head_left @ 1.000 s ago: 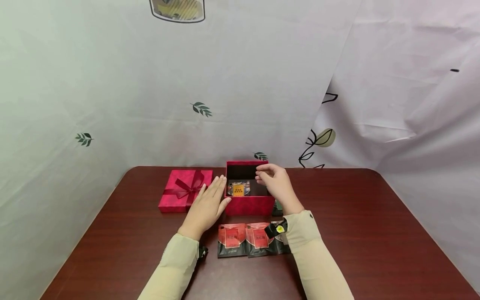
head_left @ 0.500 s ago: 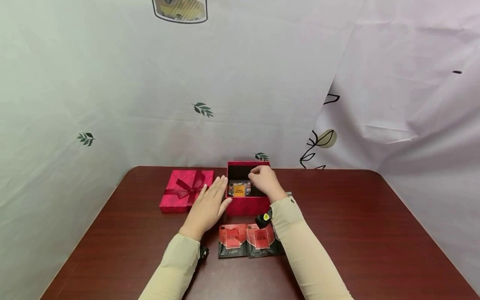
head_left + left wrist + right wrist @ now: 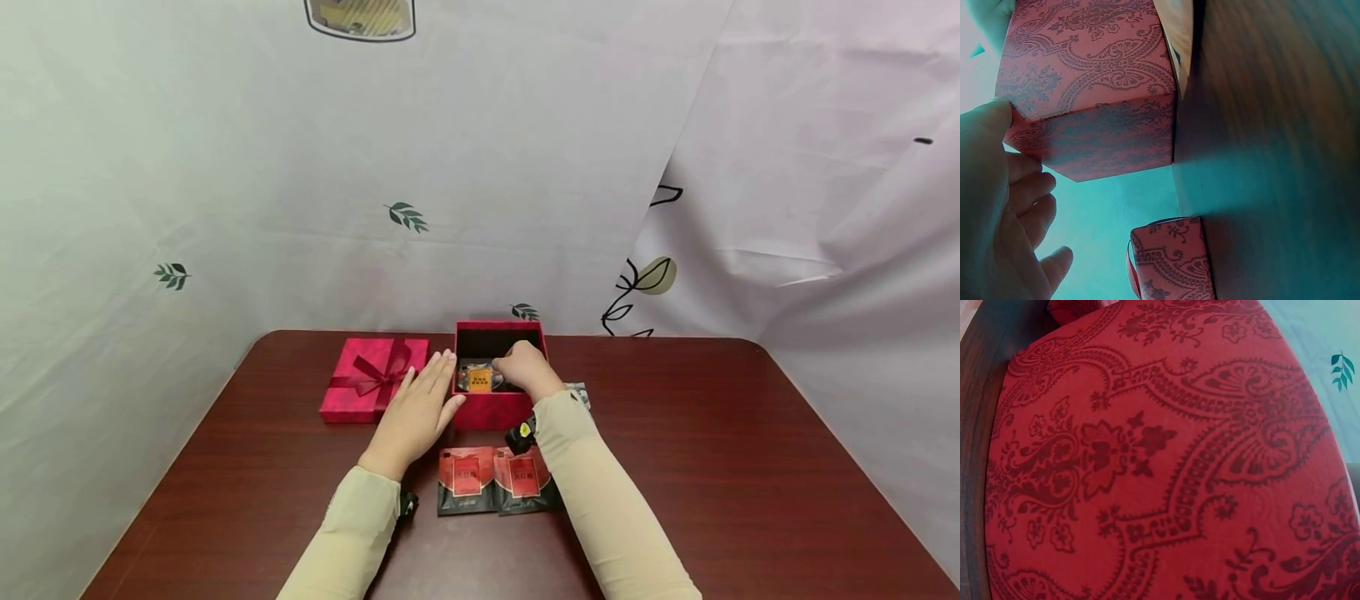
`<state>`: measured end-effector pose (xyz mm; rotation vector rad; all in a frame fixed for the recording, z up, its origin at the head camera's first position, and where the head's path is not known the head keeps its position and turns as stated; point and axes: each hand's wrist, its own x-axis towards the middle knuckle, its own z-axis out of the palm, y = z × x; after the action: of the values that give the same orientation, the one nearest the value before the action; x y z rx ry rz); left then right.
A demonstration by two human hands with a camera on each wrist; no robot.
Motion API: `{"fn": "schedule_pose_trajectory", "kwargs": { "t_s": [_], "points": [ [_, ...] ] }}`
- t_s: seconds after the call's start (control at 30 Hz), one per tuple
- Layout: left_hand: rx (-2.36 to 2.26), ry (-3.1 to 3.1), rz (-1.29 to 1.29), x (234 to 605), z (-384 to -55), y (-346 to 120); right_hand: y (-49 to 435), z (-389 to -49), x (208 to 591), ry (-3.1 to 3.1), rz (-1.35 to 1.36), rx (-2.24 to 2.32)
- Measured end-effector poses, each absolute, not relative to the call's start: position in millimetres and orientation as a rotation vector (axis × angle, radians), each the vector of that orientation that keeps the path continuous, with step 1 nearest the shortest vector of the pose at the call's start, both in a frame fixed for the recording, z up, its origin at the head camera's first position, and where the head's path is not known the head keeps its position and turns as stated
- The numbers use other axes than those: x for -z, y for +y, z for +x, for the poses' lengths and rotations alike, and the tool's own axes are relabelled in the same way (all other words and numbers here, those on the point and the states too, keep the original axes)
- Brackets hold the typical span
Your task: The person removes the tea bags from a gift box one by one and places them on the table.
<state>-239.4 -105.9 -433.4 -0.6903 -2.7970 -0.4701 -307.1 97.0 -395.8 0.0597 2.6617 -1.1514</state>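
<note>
A red patterned gift box (image 3: 495,412) stands lidless at the back of the table, its inside dark. In it lies a sachet with an orange label (image 3: 480,380), toward the left. My right hand (image 3: 525,367) reaches down into the box with bent fingers, its fingertips right at the sachet's right edge; whether they pinch it I cannot tell. Against the box's left side rests my left hand (image 3: 416,408), its fingers extended in the head view. The left wrist view has its thumb at the edge of the box (image 3: 1104,69). Only the patterned box wall (image 3: 1147,437) fills the right wrist view.
The red lid with a dark ribbon bow (image 3: 360,400) lies left of the box. Two red-and-black sachets (image 3: 467,482) lie in front, beside the right sleeve (image 3: 600,500). Another packet (image 3: 581,393) shows partly at the box's right. A white printed cloth (image 3: 480,167) hangs behind.
My right hand has moved left and down into the box, to the orange-labelled sachet. My left hand has stayed at the box's side.
</note>
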Motion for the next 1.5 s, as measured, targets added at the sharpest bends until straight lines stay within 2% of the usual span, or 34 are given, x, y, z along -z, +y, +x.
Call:
{"fn": "schedule_pose_trajectory", "kwargs": {
  "t_s": [0.67, 1.5],
  "points": [
    [0.494, -2.802, -0.689, 430.4, -239.0, -106.5, 97.0, -307.8, 395.1, 2.457, 0.128, 1.51],
    [0.501, -2.808, -0.69, 432.7, -239.9, -105.9, 95.4, -302.5, 395.5, 2.7, 0.03, 1.421]
  ]
}}
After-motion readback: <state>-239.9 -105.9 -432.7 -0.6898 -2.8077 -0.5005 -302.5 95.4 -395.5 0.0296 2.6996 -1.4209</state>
